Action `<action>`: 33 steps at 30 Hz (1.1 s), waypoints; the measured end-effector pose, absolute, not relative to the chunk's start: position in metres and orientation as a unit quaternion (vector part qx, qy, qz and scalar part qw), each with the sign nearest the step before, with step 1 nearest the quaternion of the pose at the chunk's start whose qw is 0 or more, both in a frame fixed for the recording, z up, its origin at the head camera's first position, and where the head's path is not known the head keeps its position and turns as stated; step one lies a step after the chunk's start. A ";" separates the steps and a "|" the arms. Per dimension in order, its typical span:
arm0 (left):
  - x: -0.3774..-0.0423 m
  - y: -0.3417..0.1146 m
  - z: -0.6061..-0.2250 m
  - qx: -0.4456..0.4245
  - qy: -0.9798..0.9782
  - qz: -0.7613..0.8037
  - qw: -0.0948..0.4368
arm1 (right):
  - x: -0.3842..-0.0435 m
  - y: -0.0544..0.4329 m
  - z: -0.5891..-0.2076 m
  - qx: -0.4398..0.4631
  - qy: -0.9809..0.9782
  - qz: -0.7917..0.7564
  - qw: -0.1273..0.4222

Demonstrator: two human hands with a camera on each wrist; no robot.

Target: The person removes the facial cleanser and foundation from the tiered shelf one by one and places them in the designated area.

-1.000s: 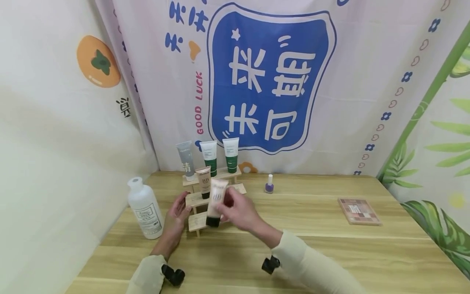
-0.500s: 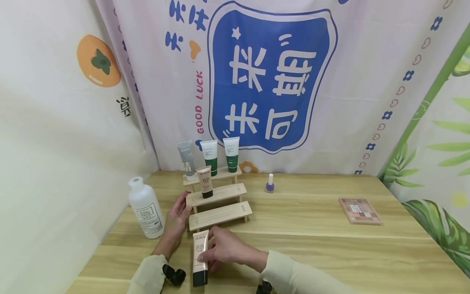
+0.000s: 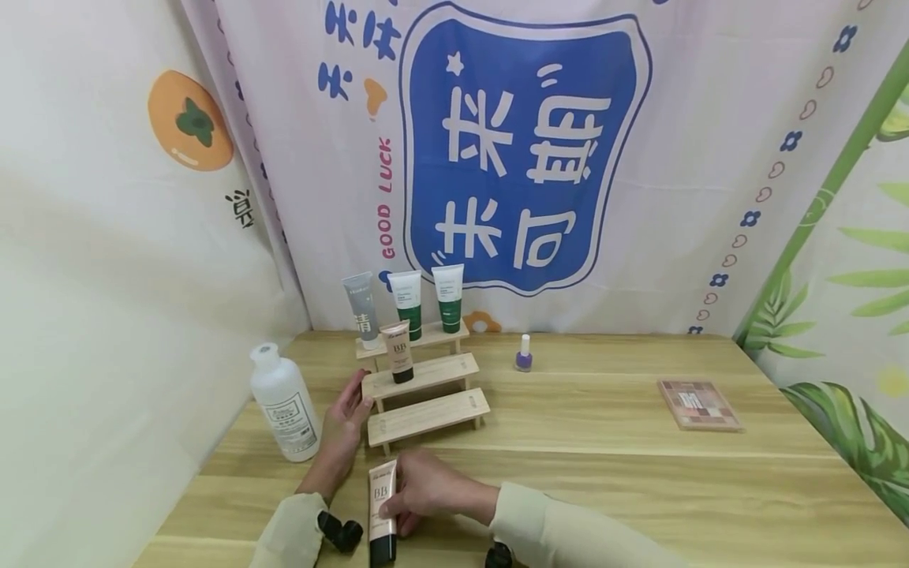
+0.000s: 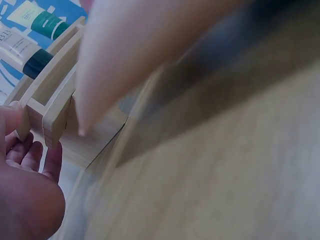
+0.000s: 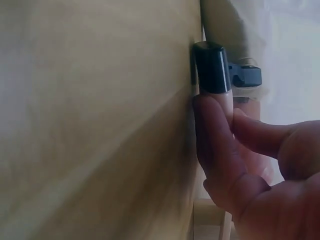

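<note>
My right hand (image 3: 429,491) pinches a beige BB cream tube (image 3: 382,497) with a black cap, between thumb and fingers. The tube lies low at the table's front, cap toward me, with its black cap (image 5: 212,67) close by the tabletop in the right wrist view. At the left end of a three-tier wooden stand (image 3: 429,416), my left hand (image 3: 342,426) holds the middle tier's end, thumb and fingers (image 4: 52,162) around the wood. Another BB cream tube (image 3: 399,353) stands upright on the middle tier. The lowest tier is bare.
On the top tier stand a grey tube (image 3: 364,312) and two white-and-green tubes (image 3: 449,300). A white bottle (image 3: 286,406) is left of my left hand. Purple nail polish (image 3: 524,356) and an eyeshadow palette (image 3: 699,405) lie right of the stand, before a printed curtain (image 3: 682,197).
My right hand has brought the BB cream tube from in front of the stand down toward me to the table's front, slightly left. The left hand stays at the stand.
</note>
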State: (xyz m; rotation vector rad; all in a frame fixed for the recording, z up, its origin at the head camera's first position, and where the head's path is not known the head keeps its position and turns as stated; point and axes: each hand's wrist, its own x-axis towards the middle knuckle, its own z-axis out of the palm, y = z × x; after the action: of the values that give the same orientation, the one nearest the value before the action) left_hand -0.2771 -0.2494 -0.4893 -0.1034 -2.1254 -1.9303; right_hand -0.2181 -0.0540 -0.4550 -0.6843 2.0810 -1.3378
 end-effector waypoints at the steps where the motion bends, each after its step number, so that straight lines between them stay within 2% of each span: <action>1: -0.277 -0.249 -0.489 -0.034 -0.733 -0.666 0.134 | -0.218 -0.055 -0.455 -0.252 0.782 -0.495 0.282; 8: -0.276 -0.248 -0.490 -0.033 -0.731 -0.669 0.130 | -0.216 -0.055 -0.457 -0.233 0.806 -0.476 0.264; 19: -0.276 -0.249 -0.486 -0.037 -0.739 -0.661 0.125 | -0.218 -0.050 -0.457 -0.242 0.783 -0.497 0.285; 26: -0.276 -0.250 -0.487 -0.040 -0.749 -0.648 0.131 | -0.217 -0.048 -0.457 -0.256 0.786 -0.490 0.276; 30: -0.276 -0.251 -0.488 -0.039 -0.755 -0.641 0.135 | -0.221 -0.045 -0.450 -0.262 0.795 -0.487 0.251; 33: -0.277 -0.250 -0.488 -0.037 -0.757 -0.639 0.134 | -0.233 -0.042 -0.440 -0.274 0.795 -0.505 0.195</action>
State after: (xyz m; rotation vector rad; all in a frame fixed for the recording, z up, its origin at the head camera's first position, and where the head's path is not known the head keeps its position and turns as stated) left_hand -0.2770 -0.2502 -0.4877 -0.1067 -2.1932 -1.8528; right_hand -0.2329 -0.0421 -0.4403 -0.7685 2.2281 -1.4147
